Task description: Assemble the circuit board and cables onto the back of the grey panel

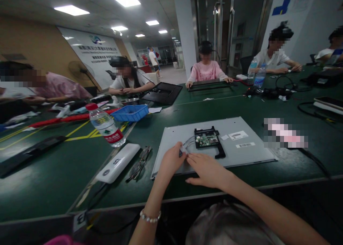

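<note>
Near the front edge of the table (257,173), the left hand (173,159) pinches a pale tab (183,150) by the cables (189,141) on a display panel (235,152); the right hand's (206,168) fingers lie extended, thumb apart. Pressing gently, without tugging the cables, should work best.

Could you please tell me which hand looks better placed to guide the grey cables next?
Probably the left hand: it reaches closest to the grey cables, while the right hand lies lower, over the near edge of the panel.
</note>
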Action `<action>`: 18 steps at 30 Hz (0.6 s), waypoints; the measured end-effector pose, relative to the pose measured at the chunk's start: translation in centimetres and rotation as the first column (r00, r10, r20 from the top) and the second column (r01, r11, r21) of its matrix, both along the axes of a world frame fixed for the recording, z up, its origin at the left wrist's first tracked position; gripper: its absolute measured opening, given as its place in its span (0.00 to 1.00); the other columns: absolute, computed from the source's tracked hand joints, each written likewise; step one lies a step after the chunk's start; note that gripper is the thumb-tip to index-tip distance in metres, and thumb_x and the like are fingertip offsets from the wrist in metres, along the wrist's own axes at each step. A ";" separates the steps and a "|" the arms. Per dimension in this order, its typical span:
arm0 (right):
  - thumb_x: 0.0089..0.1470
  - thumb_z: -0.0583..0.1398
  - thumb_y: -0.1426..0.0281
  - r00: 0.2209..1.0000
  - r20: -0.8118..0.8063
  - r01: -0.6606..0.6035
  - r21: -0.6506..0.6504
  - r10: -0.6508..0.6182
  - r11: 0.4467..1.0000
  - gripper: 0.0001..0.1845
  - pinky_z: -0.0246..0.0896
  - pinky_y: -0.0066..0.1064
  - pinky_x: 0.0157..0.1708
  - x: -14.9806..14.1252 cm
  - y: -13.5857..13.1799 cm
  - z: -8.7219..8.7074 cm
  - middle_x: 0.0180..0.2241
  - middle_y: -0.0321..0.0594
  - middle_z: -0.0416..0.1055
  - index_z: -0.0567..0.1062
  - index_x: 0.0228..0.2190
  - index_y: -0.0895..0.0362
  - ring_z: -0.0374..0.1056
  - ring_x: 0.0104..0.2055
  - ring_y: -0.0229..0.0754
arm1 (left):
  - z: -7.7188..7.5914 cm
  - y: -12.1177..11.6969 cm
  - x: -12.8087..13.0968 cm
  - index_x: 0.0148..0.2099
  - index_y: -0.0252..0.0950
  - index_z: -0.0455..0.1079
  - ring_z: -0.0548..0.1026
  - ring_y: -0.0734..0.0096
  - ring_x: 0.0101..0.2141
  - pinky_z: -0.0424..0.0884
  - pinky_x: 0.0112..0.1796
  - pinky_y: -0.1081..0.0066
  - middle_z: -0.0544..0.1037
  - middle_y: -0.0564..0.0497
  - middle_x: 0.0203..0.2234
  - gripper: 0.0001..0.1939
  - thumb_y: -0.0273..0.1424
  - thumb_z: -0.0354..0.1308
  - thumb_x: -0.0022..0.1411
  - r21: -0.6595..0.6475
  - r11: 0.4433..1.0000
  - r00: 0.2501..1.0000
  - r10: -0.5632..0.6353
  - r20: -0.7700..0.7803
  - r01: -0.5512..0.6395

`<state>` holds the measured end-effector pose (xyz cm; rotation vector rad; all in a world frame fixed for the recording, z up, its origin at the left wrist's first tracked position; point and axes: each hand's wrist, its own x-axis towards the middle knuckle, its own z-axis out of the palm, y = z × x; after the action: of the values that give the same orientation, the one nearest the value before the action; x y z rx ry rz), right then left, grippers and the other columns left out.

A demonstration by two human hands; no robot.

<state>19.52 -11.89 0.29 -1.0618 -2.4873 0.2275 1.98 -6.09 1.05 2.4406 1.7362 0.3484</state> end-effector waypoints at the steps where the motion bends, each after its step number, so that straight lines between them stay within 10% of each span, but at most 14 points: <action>1: 0.53 0.58 0.54 1.000 0.001 -0.013 -0.006 0.013 1.000 0.34 0.55 0.42 0.56 0.2 0.0 0.0 0.55 0.56 0.64 0.65 0.53 0.66 0.59 0.57 0.53 | 0.1 0.2 -0.1 0.51 0.38 0.60 0.75 0.62 0.41 0.66 0.41 0.70 0.76 0.47 0.38 0.15 0.31 0.52 0.61 -0.006 1.000 1.000 -0.006 0.006 0.006; 10: 0.58 0.54 0.58 0.997 -0.037 -0.073 -0.077 0.070 0.994 0.29 0.55 0.40 0.57 1.9 0.0 1.0 0.56 0.53 0.63 0.64 0.55 0.64 0.60 0.57 0.51 | 1.1 1.7 -0.3 0.42 0.35 0.66 0.73 0.61 0.42 0.67 0.44 0.67 0.74 0.44 0.40 0.10 0.31 0.55 0.58 0.042 0.999 1.000 -0.026 0.015 0.025; 18: 0.57 0.55 0.62 0.994 -0.083 0.048 -0.203 -0.066 0.978 0.22 0.55 0.41 0.56 10.8 3.0 2.3 0.56 0.43 0.65 0.70 0.51 0.54 0.61 0.56 0.48 | 1.5 3.7 -1.8 0.52 0.35 0.64 0.71 0.62 0.47 0.66 0.50 0.64 0.68 0.44 0.51 0.18 0.31 0.54 0.58 0.084 0.996 0.978 -0.020 0.206 0.003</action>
<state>30.34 -8.89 2.55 -1.1737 -2.3887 0.5063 0.19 -2.35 2.52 2.3694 1.6510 0.6614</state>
